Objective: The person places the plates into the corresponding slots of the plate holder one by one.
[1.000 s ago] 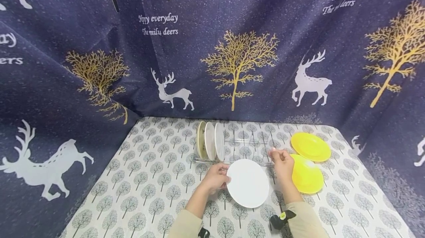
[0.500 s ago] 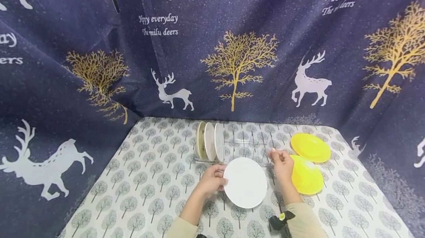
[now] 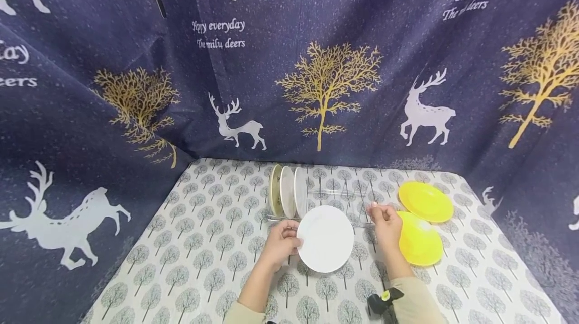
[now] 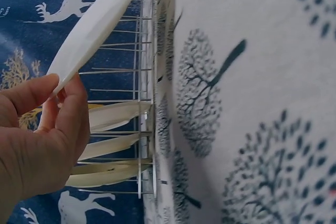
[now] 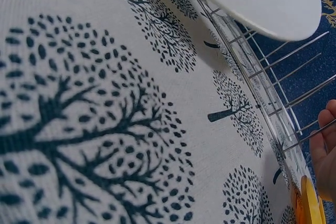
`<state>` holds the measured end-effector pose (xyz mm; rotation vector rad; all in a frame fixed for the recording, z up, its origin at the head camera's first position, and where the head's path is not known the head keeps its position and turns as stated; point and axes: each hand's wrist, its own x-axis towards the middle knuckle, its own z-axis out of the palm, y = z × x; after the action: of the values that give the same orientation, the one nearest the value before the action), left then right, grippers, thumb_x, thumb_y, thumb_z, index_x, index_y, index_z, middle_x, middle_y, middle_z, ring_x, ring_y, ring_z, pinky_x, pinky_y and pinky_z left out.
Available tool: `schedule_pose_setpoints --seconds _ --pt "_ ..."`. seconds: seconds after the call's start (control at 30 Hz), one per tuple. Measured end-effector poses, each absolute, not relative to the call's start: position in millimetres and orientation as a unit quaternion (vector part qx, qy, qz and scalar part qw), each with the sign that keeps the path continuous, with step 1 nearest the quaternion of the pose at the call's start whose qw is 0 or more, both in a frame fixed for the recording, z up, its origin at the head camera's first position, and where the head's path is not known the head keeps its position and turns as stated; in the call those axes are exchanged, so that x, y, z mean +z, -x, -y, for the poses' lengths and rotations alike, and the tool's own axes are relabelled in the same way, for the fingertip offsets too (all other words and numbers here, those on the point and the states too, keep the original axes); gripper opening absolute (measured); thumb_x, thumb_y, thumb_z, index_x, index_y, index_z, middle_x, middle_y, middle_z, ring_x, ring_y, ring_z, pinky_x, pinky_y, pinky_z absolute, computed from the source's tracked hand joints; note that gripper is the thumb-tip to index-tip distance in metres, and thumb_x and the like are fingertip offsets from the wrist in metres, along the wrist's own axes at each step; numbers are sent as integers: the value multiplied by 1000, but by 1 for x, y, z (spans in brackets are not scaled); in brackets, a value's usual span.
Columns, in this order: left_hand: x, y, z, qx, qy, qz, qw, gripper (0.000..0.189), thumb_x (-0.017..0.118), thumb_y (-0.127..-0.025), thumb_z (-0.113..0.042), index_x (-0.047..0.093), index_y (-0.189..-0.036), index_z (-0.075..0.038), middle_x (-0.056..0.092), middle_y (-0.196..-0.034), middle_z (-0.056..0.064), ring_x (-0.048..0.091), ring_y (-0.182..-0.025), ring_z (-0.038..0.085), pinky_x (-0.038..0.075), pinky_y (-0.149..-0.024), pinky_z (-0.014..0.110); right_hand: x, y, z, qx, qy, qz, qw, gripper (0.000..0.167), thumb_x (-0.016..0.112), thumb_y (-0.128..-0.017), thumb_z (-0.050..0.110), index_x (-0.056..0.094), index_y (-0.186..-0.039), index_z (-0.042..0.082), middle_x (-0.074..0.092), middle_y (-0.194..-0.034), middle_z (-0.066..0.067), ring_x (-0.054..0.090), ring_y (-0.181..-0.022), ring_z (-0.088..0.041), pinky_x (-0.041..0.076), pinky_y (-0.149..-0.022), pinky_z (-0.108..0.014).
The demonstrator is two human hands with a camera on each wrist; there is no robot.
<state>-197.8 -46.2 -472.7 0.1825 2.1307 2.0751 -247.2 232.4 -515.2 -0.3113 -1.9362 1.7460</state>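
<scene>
My left hand (image 3: 279, 244) pinches the left edge of a round white plate (image 3: 325, 238) between thumb and fingers. In the left wrist view that plate (image 4: 94, 32) tilts over the wire prongs, apart from the plates below it. A metal wire dish rack (image 3: 362, 224) stands behind the plate. At the rack's right end, my right hand (image 3: 386, 226) grips an end wire with thumb and fingers; in the right wrist view only part of the hand (image 5: 326, 140) shows. Two white plates (image 3: 300, 193) and a cream plate (image 3: 275, 191) stand upright in the rack's left slots.
Two yellow plates lie to the right of the rack, a nearer one (image 3: 419, 243) beside my right hand and a farther one (image 3: 425, 202). The tablecloth (image 3: 203, 243) has a tree print. A dark blue deer-patterned curtain (image 3: 271, 88) hangs behind the table.
My left hand has carried the white plate left and up toward the rack. The right hand stays at the rack's right end, and the racked plates have not moved.
</scene>
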Motion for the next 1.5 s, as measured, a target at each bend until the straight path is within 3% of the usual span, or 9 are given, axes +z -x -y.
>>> schedule_pose_setpoints --seconds 0.23,0.53,0.8,0.93,1.1,1.3,1.5 --pt "-464 201 49 712 -52 -699 45 33 56 -76 13 53 -108 7 59 -88 16 58 -72 21 55 -64 34 -511 249 -230 656 115 699 259 25 60 -92 17 57 -84 -6 69 -89 -13 64 -78 -4 51 -75 -16" --pt "-443 192 47 715 -15 -699 -2 32 57 -78 11 52 -109 5 57 -90 16 56 -73 20 53 -69 42 -513 249 -231 651 119 704 258 26 60 -92 20 57 -86 -6 69 -86 -8 64 -79 -5 51 -75 -17" --pt "-424 186 45 728 -6 -684 -43 33 55 -78 12 50 -111 7 55 -94 19 55 -75 19 52 -66 30 -513 251 -232 656 117 701 256 27 60 -92 20 57 -87 -7 69 -86 -7 64 -78 -4 51 -75 -17" --pt "-422 186 45 738 -4 -672 -57 33 55 -79 13 50 -111 7 54 -93 17 54 -75 18 53 -67 31 -508 249 -231 664 119 696 246 26 60 -92 18 57 -88 -8 69 -89 -12 64 -78 -3 51 -75 -17" --pt "-420 187 44 747 3 -661 -76 31 54 -80 12 49 -111 6 54 -93 16 56 -74 20 52 -62 24 -492 238 -226 668 116 697 235 21 57 -93 9 56 -88 -11 67 -93 -20 65 -80 -9 51 -75 -17" --pt "-414 190 41 769 2 -629 -119 33 51 -79 16 47 -111 8 52 -97 19 58 -87 28 55 -74 29 -483 231 -220 669 114 694 240 19 56 -92 5 55 -90 -14 63 -97 -28 65 -80 -11 51 -76 -18" --pt "-408 197 34 768 12 -614 -180 32 53 -76 18 48 -107 8 52 -95 18 57 -89 28 54 -78 31 -504 244 -230 671 116 690 248 24 59 -92 13 57 -88 -10 67 -91 -19 64 -79 -7 51 -75 -17"
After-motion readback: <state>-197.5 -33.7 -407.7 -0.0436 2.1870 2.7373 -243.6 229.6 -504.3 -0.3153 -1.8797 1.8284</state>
